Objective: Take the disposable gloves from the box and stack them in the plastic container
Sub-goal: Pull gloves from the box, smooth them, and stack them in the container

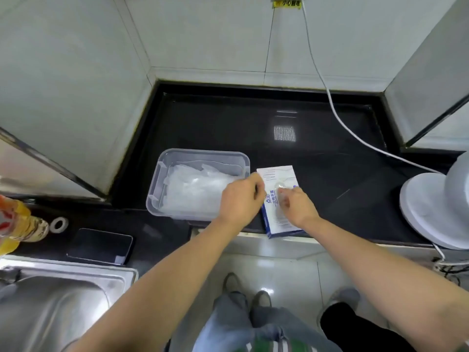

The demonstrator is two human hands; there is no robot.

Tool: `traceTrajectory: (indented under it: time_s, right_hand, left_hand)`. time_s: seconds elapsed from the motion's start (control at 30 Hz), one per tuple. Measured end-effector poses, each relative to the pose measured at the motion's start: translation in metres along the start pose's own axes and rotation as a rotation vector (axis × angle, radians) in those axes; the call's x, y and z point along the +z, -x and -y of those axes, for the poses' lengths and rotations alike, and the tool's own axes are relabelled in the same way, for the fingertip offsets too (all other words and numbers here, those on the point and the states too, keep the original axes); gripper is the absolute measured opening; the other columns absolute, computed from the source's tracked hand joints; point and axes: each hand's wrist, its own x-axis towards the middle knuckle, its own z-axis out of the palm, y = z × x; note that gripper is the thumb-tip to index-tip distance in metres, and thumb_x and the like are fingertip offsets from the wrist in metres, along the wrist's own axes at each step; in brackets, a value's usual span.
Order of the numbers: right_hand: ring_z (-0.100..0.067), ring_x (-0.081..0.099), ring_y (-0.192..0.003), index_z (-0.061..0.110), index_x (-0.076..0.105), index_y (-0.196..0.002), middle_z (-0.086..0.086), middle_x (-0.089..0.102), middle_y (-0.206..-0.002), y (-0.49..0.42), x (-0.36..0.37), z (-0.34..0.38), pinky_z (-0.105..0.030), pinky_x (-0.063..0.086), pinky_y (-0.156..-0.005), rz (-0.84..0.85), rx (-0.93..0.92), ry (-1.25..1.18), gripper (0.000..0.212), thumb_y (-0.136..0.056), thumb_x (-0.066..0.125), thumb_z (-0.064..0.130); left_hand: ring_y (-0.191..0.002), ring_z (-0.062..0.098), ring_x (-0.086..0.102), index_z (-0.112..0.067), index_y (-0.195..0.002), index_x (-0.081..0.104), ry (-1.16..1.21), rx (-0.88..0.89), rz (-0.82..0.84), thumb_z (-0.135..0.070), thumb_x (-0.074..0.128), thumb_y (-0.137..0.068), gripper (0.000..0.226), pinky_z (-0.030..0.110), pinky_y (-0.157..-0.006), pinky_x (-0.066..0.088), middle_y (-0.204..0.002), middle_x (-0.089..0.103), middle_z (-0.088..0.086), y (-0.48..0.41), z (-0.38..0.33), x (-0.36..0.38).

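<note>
Setting: black counter [253, 128] in a tiled corner; a sink [63, 308] lies at the near left.
Box [278, 174]: flat on the counter at its front edge, with its long axis running away from the person.
Plastic container [203, 152]: just beside the box, on its left; it already holds a layer of clear gloves [193, 191].
Right hand [299, 208]: over the middle of the box, fingertips pinching a clear glove [280, 185] at the opening.
Left hand [241, 196]: fingers curled at the box's left edge, between box and container; whether it grips anything cannot be told.
Key relation: the container lies left of both hands, and the left hand is nearer to it, so the drawn glove must travel leftward over the container's right wall.
Step, as judged: pulling one glove free; stacking is partly done.
</note>
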Motion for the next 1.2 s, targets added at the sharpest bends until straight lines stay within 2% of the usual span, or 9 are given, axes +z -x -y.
traceTrajectory:
  time_s: [0.1, 0.17, 0.3, 0.43, 0.63, 0.8, 0.93, 1.07, 1.2]
  right_hand:
    - [-0.031, 0.054, -0.08, 0.012, 0.052, -0.075, -0.007, 0.048, -0.09, 0.003, 0.0, 0.006, -0.032, 0.042, -0.07, 0.055, 0.005, 0.025, 0.022, -0.094, 0.042, 0.008]
    - [-0.027, 0.051, -0.077, 0.013, 0.052, -0.07, -0.005, 0.054, -0.081, 0.006, 0.0, 0.01, -0.029, 0.038, -0.066, 0.058, 0.041, -0.032, 0.025, -0.09, 0.042, 0.001]
    - [-0.027, 0.063, -0.092, 0.011, 0.072, -0.104, -0.008, 0.069, -0.1, 0.011, 0.005, 0.005, -0.029, 0.048, -0.075, -0.015, 0.056, -0.157, 0.031, -0.089, 0.046, 0.002]
    - [-0.03, 0.062, -0.093, 0.023, 0.061, -0.125, -0.009, 0.065, -0.106, 0.01, 0.009, 0.003, -0.032, 0.051, -0.071, -0.047, 0.056, -0.125, 0.039, -0.09, 0.051, 0.008]
    - [-0.023, 0.056, -0.077, 0.017, 0.076, -0.093, -0.004, 0.063, -0.105, 0.005, 0.012, 0.008, -0.028, 0.041, -0.063, -0.088, 0.099, -0.008, 0.024, -0.094, 0.052, 0.013]
    - [-0.019, 0.062, -0.084, 0.02, 0.066, -0.073, 0.001, 0.06, -0.103, -0.002, 0.008, 0.006, -0.029, 0.049, -0.07, -0.073, 0.073, -0.22, 0.019, -0.089, 0.06, 0.012]
    - [-0.015, 0.058, -0.09, 0.017, 0.063, -0.087, 0.001, 0.063, -0.098, 0.001, 0.004, 0.002, -0.027, 0.049, -0.084, -0.092, 0.059, -0.56, 0.016, -0.095, 0.053, 0.008]
    - [-0.012, 0.053, -0.088, 0.017, 0.057, -0.093, 0.005, 0.058, -0.095, -0.001, -0.008, 0.009, -0.023, 0.045, -0.077, -0.289, 0.122, -0.947, 0.012, -0.099, 0.047, 0.016]
    - [-0.019, 0.06, -0.097, 0.013, 0.058, -0.116, -0.002, 0.061, -0.109, -0.009, -0.01, 0.01, -0.034, 0.053, -0.086, -0.142, 0.296, -0.816, 0.027, -0.095, 0.061, 0.028]
  left_hand:
    - [-0.071, 0.027, 0.054, -0.014, -0.108, 0.057, 0.055, 0.037, 0.155, -0.02, 0.05, -0.095, 0.016, 0.036, -0.067, 0.045, -0.067, 0.056, 0.001, 0.011, -0.02, 0.021]
    - [-0.092, 0.035, 0.059, -0.01, -0.123, 0.05, 0.025, -0.037, 0.309, -0.016, 0.047, -0.096, 0.029, 0.041, -0.079, 0.047, -0.098, 0.062, 0.013, 0.015, -0.025, 0.037]
    - [-0.111, 0.04, 0.055, -0.008, -0.141, 0.032, -0.019, -0.205, 0.514, -0.016, 0.052, -0.096, 0.051, 0.042, -0.091, 0.044, -0.135, 0.04, 0.019, 0.022, -0.019, 0.068]
    - [-0.114, 0.036, 0.055, -0.021, -0.155, 0.011, -0.056, -0.272, 0.541, -0.024, 0.058, -0.095, 0.076, 0.041, -0.095, 0.046, -0.136, 0.037, 0.018, 0.018, -0.004, 0.078]
    - [-0.107, 0.031, 0.057, -0.027, -0.153, 0.014, -0.022, -0.251, 0.554, -0.031, 0.066, -0.091, 0.081, 0.035, -0.088, 0.048, -0.132, 0.037, 0.016, 0.013, 0.009, 0.077]
    - [-0.101, 0.03, 0.058, -0.031, -0.149, 0.017, 0.053, -0.268, 0.547, -0.025, 0.066, -0.089, 0.079, 0.038, -0.088, 0.051, -0.129, 0.038, 0.015, 0.011, 0.013, 0.077]
    - [-0.104, 0.027, 0.059, -0.032, -0.15, 0.015, 0.077, -0.265, 0.535, -0.024, 0.065, -0.091, 0.078, 0.037, -0.086, 0.054, -0.129, 0.039, 0.013, 0.012, 0.013, 0.079]
    - [-0.103, 0.024, 0.056, -0.032, -0.155, 0.002, 0.023, -0.268, 0.565, -0.03, 0.058, -0.096, 0.081, 0.03, -0.081, 0.047, -0.133, 0.037, 0.013, 0.015, 0.012, 0.076]
    - [-0.115, 0.029, 0.054, -0.032, -0.155, -0.01, -0.055, -0.267, 0.62, -0.037, 0.049, -0.1, 0.081, 0.031, -0.085, 0.043, -0.145, 0.032, 0.018, 0.018, 0.01, 0.075]
